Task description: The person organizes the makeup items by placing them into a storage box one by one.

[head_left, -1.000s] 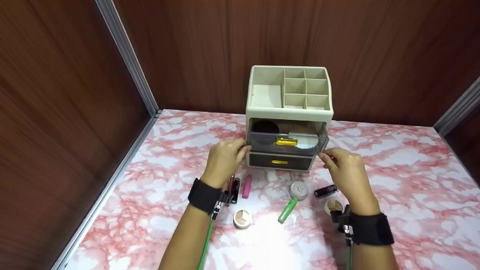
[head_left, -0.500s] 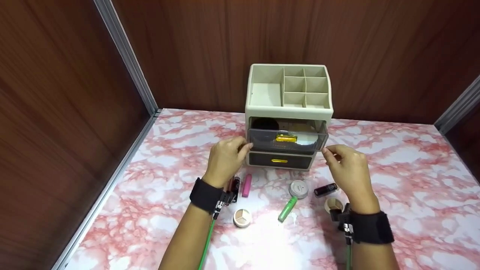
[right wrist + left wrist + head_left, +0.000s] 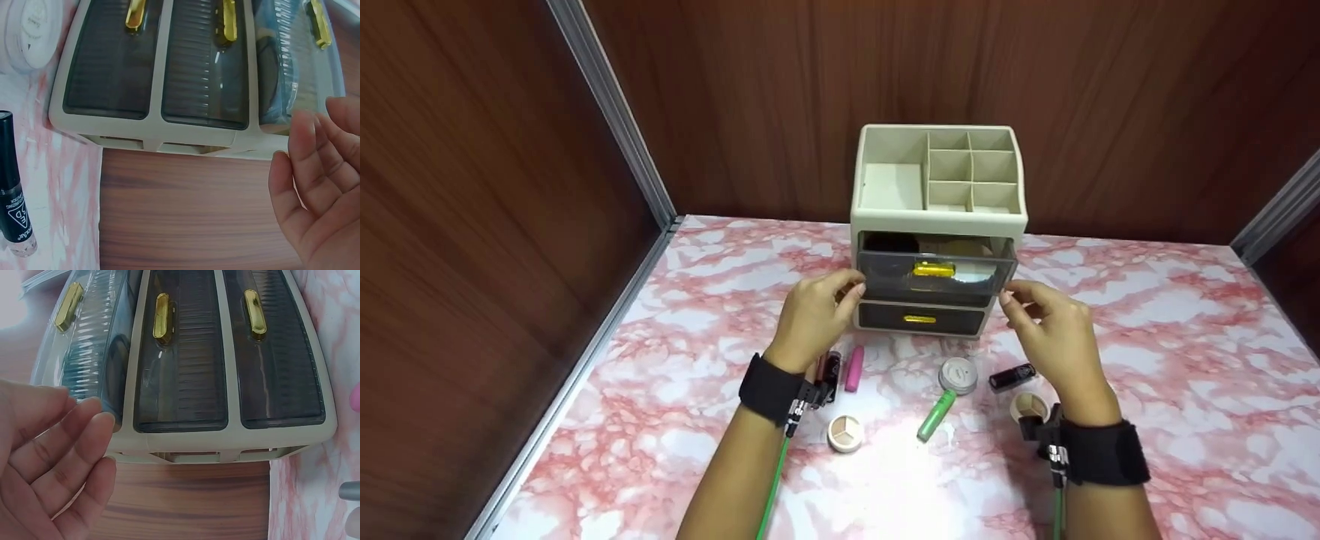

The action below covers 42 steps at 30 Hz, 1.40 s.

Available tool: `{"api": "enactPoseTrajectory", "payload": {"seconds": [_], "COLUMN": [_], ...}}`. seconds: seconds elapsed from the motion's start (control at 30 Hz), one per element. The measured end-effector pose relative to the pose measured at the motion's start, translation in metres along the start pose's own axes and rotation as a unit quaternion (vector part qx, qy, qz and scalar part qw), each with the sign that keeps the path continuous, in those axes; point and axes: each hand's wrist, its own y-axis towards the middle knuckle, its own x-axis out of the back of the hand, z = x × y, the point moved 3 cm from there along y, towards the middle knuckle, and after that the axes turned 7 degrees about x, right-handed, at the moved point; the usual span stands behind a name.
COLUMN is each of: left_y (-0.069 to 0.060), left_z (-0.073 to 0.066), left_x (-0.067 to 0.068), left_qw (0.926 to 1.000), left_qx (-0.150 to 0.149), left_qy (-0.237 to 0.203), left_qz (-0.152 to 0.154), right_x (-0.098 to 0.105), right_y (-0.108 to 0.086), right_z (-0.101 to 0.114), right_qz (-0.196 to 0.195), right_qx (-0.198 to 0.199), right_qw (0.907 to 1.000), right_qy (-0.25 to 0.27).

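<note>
A cream organizer (image 3: 937, 219) stands at the table's back, its smoky clear top drawer (image 3: 885, 274) pulled partly out. At the drawer's left front corner, the left hand (image 3: 814, 319) pinches with thumb and fingertips. The right hand (image 3: 1057, 337) holds the right front corner likewise. In the left wrist view the left hand (image 3: 56, 461) has its fingers bent lightly beside the top drawer (image 3: 90, 343). Fingers of the right hand (image 3: 326, 180) lie by its other end in the right wrist view. A dark round item and a pale one show inside the drawer.
In front lie a pink tube (image 3: 854, 369), a green tube (image 3: 937, 415), a clear round jar (image 3: 958, 376), a black tube (image 3: 1012, 377) and two round palettes (image 3: 845, 433). Dark tubes (image 3: 830, 375) lie beside the left wrist. Wood panels (image 3: 750, 112) rise behind.
The top drawer has slid slightly inward, with less of its inside showing. Both hands have stayed at its corners, their fingertips shifting a little. The view has tilted slightly.
</note>
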Motion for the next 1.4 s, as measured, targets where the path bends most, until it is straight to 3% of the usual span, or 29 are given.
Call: {"api": "enactPoseTrajectory", "payload": {"seconds": [0.57, 1.2, 1.4], "left_y": [0.0, -0.004, -0.005], "left_z": [0.003, 0.011, 0.013], "left_x": [-0.004, -0.011, -0.014], "left_qw": [0.9996, 0.9932, 0.9917], "left_qx": [0.002, 0.038, 0.038], "left_qy": [0.018, 0.058, 0.067], "left_qz": [0.022, 0.094, 0.103], "right_x": [-0.008, -0.019, -0.022], "right_y": [-0.001, -0.007, -0.009], "right_z": [-0.01, -0.021, -0.025], "right_qz": [0.085, 0.183, 0.193], "right_qx": [-0.027, -0.057, -0.066], "right_qw": [0.996, 0.9812, 0.9785], "right_qy": [0.002, 0.026, 0.032]}}
